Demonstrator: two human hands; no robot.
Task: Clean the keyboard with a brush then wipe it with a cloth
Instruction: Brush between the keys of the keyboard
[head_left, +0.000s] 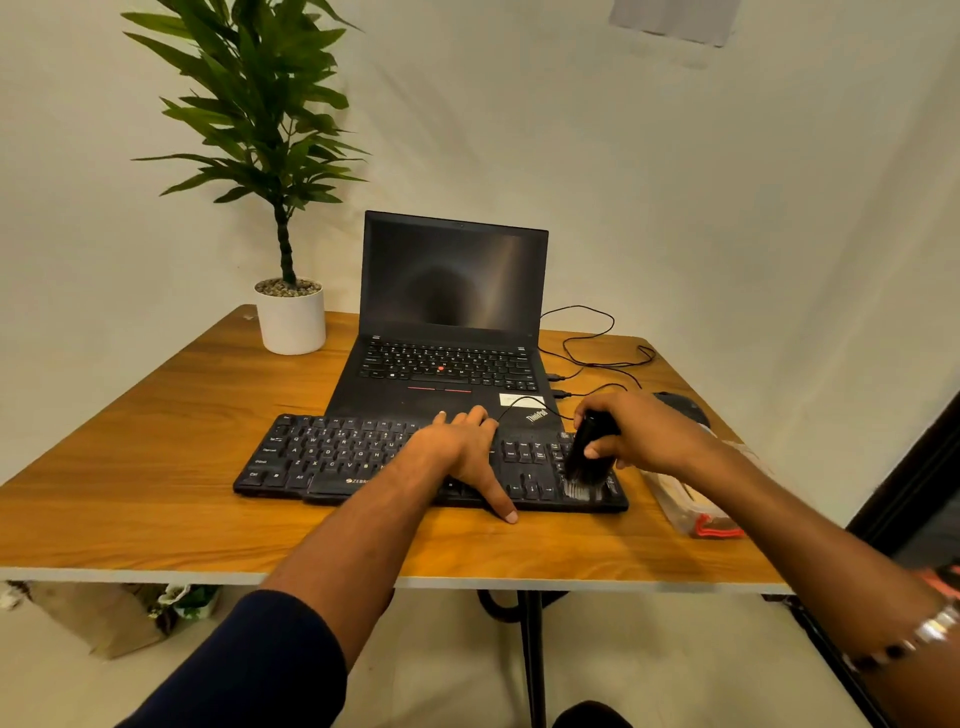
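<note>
Just one head cam here, sitting above the near edge of the table (156, 441), looking forward and down, close over the keyboard (332, 457), catching the far edge and wall (727, 208) too.

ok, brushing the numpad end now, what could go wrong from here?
1. The brush works at the keyboard right edge; debris may fall toward the plastic packet beside it.
2. The cable crosses the laptop near the right hand; a stroke could snag it.

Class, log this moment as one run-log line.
step: brushing | right hand: grips brush on keyboard right end | left hand: rests flat on keyboard | cloth wipe: not yet
</note>
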